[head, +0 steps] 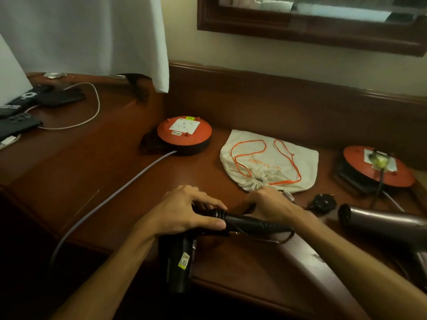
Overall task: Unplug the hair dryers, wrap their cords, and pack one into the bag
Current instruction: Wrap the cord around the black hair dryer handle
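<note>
bag (270, 162) print: unreadable | grey dryer (379, 221): cut off right | right hand (269, 205) fingers: hidden

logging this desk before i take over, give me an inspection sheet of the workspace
surface: brown wooden desk, bare patches between items
job's things: black hair dryer in both hands; grey hair dryer lying at right; cream drawstring bag, mouth cinched shut
clutter: phones and a remote at far left
grips: left hand shut on black hair dryer handle; right hand at its cord
cables: left orange cord reel socket empty; right reel has a plug in; loose black plug; white charging cable
surroundings: white curtain, framed mirror
</note>
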Motion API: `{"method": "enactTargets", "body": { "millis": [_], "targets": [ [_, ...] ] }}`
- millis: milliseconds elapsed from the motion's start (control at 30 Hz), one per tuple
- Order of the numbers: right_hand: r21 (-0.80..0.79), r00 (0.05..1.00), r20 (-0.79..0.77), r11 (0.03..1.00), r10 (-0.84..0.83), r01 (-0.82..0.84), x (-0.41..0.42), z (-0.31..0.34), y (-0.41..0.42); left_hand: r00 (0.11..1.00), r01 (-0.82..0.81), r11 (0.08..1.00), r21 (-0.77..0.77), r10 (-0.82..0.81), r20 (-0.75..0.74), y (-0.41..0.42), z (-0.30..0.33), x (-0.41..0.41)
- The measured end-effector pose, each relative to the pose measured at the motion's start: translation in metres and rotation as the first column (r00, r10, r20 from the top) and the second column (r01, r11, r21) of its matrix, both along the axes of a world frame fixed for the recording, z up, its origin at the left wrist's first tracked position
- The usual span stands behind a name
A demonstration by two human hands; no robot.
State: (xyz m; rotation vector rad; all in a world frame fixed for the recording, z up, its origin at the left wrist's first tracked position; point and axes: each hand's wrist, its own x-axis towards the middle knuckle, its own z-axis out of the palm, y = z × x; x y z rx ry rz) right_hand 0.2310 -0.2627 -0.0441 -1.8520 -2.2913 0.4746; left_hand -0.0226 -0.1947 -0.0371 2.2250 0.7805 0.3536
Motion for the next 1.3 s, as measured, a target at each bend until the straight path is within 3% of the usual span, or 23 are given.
{"method": "enactTargets", "body": {
  "millis": [100, 300, 467, 667, 867, 1000, 1133, 1300],
  "targets": [
    [-0.074, 0.997, 0.074, 0.997, 0.001, 0.005, -0.007, 0.013, 0.015, 0.995, -0.013, 0.995, 0.099, 0.023, -0.098, -0.003, 0.005, 0.006],
    [-0.096, 0.996, 0.0, 0.992, 0.084, -0.084, -0.022, 0.051, 0.028, 0.944, 0.051, 0.966, 0.253, 0.036, -0.328, -0.008, 0.009, 0.024],
    [-0.133, 0.993, -0.008, 0.984, 0.115, -0.115, -0.038, 0.067, 0.02, 0.874, 0.144, 0.956, 0.257, -0.001, -0.486, -0.007, 0.016, 0.035],
    [-0.191, 0.988, -0.086, 0.971, 0.127, -0.141, -0.025, 0.078, -0.009, 0.933, 0.07, 0.968, 0.241, 0.022, -0.36, 0.0, 0.014, 0.023],
    [-0.255, 0.98, -0.051, 0.946, 0.191, -0.198, -0.023, 0.069, -0.029, 0.947, -0.002, 0.96, 0.28, 0.091, -0.308, -0.003, 0.008, 0.023],
    [-0.207, 0.981, -0.132, 0.964, 0.141, -0.167, -0.021, 0.057, -0.042, 0.95, -0.013, 0.977, 0.213, 0.079, -0.303, 0.003, 0.013, 0.022],
    [-0.144, 0.982, -0.16, 0.982, 0.101, -0.124, -0.024, 0.036, -0.054, 0.936, 0.014, 0.954, 0.298, 0.093, -0.341, 0.002, 0.008, 0.027],
    [-0.137, 0.948, -0.315, 0.991, -0.049, 0.006, -0.017, 0.016, -0.065, 0.921, 0.032, 0.925, 0.378, 0.119, -0.37, 0.003, -0.001, 0.034]
  ]
}}
